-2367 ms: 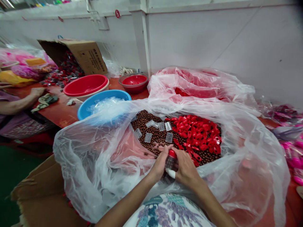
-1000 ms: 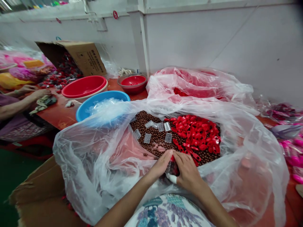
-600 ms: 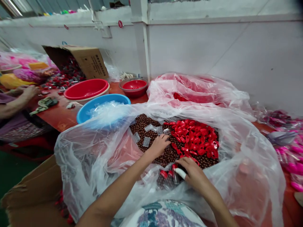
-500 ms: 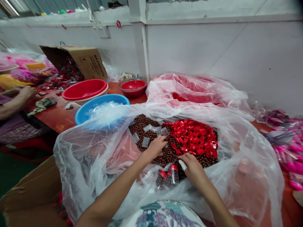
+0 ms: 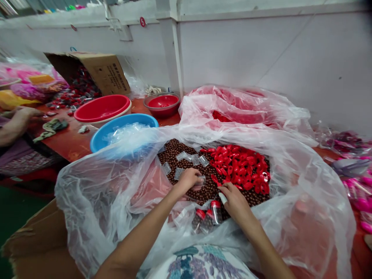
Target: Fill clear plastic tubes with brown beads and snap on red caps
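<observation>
My left hand (image 5: 188, 181) is closed around a small clear plastic container (image 5: 200, 181), low over a heap of brown beads (image 5: 207, 189). Its fingers partly cover the container. To the right, my right hand (image 5: 234, 200) reaches the near edge of a pile of glossy red caps (image 5: 236, 166), fingertips drawn together; whatever they pinch is too small or hidden to make out. A white wrap (image 5: 223, 198) circles one of its digits. Below it stand several bead-filled clear jars with red lids (image 5: 216, 212). More empty clear containers (image 5: 178, 173) lie on the beads at left.
A clear plastic sheet (image 5: 110, 201) spreads under and around the beads. Behind are a blue basin (image 5: 99, 135) of clear containers, red basins (image 5: 101, 108) and a bagged red heap (image 5: 232, 104). A cardboard box (image 5: 107, 73) lies tipped over; another person's arm (image 5: 14, 126) is at far left.
My right hand has shifted from beside the filled jars up toward the red caps. My left hand has lowered slightly, and the clear container now shows at its fingers. The camera view has shifted a little.
</observation>
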Action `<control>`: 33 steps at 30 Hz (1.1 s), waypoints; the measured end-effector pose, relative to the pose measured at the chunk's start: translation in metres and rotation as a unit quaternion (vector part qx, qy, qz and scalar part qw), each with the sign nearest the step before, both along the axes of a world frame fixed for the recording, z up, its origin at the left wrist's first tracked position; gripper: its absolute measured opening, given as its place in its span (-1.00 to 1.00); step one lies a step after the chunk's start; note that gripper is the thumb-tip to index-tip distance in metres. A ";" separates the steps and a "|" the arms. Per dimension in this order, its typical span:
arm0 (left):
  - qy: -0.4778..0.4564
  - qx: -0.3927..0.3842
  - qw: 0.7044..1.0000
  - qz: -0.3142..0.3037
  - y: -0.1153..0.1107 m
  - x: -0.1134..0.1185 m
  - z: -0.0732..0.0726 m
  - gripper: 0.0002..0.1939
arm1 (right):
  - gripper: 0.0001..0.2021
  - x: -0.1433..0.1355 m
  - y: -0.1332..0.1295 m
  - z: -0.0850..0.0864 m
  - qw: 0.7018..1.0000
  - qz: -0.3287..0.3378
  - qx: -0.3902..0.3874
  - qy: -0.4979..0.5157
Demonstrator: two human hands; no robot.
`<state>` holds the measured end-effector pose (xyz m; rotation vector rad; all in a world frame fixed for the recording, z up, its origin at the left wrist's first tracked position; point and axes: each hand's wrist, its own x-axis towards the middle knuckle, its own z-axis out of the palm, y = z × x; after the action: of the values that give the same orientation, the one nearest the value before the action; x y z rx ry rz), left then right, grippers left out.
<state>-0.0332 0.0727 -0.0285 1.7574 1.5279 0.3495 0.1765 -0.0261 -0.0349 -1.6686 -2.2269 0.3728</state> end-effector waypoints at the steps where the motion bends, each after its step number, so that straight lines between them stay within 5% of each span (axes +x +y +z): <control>1: -0.005 -0.005 1.000 0.001 0.003 0.002 0.000 -0.76 | -0.48 0.001 0.000 -0.002 1.000 0.000 -0.001 0.003; 10: -0.130 -0.106 0.985 -0.032 0.005 0.023 -0.015 -0.66 | -0.37 0.002 -0.001 -0.006 0.999 -0.011 0.010 0.048; 17: -0.236 -0.146 0.960 -0.037 -0.004 0.040 -0.030 -0.63 | -0.55 0.008 0.003 -0.016 0.988 -0.085 0.055 0.115; 33: -0.432 -0.273 0.856 0.075 -0.047 0.013 -0.003 -0.47 | -0.59 0.002 0.004 -0.020 0.994 -0.069 0.030 0.081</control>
<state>-0.0203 0.0257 -0.0319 0.8293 0.9493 0.6097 0.1784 -0.0218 -0.0549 -1.6861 -1.9744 0.3868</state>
